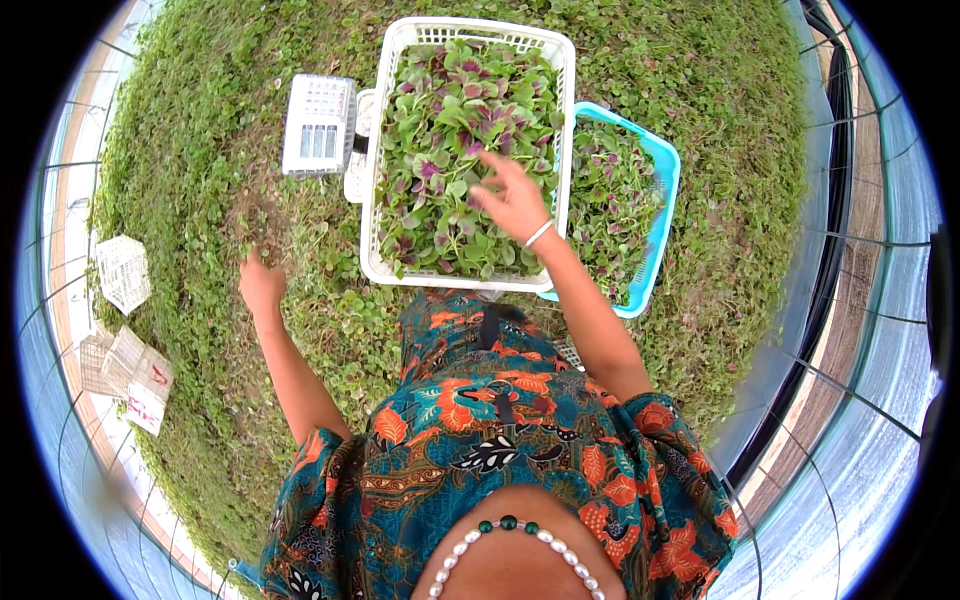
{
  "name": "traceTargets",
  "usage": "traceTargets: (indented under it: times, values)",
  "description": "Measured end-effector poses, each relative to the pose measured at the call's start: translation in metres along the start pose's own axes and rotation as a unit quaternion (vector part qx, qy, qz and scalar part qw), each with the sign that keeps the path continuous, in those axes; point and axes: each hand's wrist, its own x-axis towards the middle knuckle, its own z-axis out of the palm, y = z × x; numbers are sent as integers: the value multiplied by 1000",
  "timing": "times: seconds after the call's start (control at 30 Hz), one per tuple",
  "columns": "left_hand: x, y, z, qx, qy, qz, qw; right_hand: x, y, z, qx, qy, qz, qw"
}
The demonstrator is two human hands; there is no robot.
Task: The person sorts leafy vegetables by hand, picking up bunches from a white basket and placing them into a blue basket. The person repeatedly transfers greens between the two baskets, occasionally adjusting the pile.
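Observation:
A white plastic crate [568, 150] full of green and purple leafy greens [450, 112] sits on the platform of a digital scale [319, 124], whose display and keypad unit stands to the crate's left. Over the right half of the greens is my right hand [511, 196], a white bracelet at its wrist, fingers spread; whether its fingertips touch leaves is unclear. My left hand [262, 283] hangs over the ground left of the crate, its fingers partly extended and nothing seen in it. Beside the white crate, on the right, a turquoise plastic basket [670, 180] holds more of the same greens.
Low green plants [720, 112] cover the ground all around, with a barer brown patch [251, 210] near my left hand. Several white crates [124, 274] lie at the far left edge. Sheeting walls with dark cords or wires curve along both sides.

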Motion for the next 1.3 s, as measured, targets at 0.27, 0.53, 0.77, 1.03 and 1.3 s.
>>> traceTargets:
  times: [0.27, 0.53, 0.77, 1.03, 1.3]
  values:
    - [-30, 101, 45, -327, -206, 72, 920, 82, 23, -6, -389, 57, 52, 918]
    - [-27, 231, 69, -317, -159, 301, 885, 34, 70, 14, -351, -14, 137, 926]
    - [-3, 296, 79, -312, -158, 418, 838, 70, 60, -35, -229, 161, 124, 952]
    - [10, 313, 83, -321, -227, 395, 831, 178, 110, -69, -347, 177, 265, 882]
    - [41, 323, 86, -360, -221, 352, 835, 163, 107, -89, 63, 176, 162, 969]
